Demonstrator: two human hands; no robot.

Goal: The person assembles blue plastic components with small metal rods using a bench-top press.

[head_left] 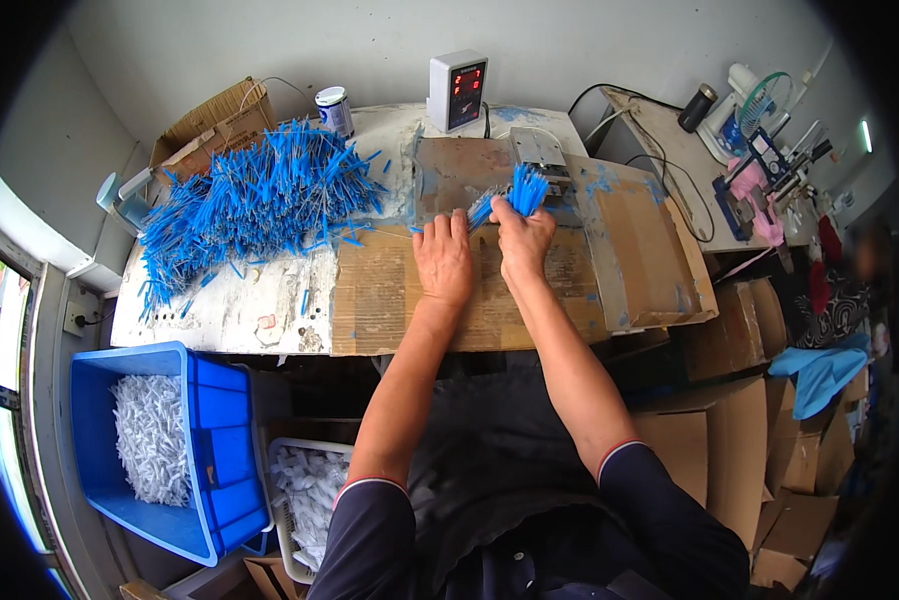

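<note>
My right hand [522, 240] has its grip clenched around a small bundle of blue sticks [525, 190], their ends fanning upward toward the far edge of the table [229, 310], just in front of a small metal device [539, 150] mounted there; I hold them upright and tight so the ends stay level with each other. My left hand [443, 258] lies flat on the cardboard sheet [389, 300] covering the middle of the table, its fingertips touching a few loose blue sticks beside the bundle; its grip looks released, pressing rather than grasping, though the fingertips are too small to be sure. The cardboard gives me a softer, even surface to work on. Over toward the table's far left corner sprawls a big heap of blue sticks [254, 200], well apart from my hands, with a small can [335, 108] and an open cardboard box [214, 125] behind it. A digital counter box [457, 90] stands at the far edge. Below the table's left near corner sit a blue crate [204, 470] and a white basket [287, 452] of pale pieces. Nothing stands between my hands and the metal device.
</note>
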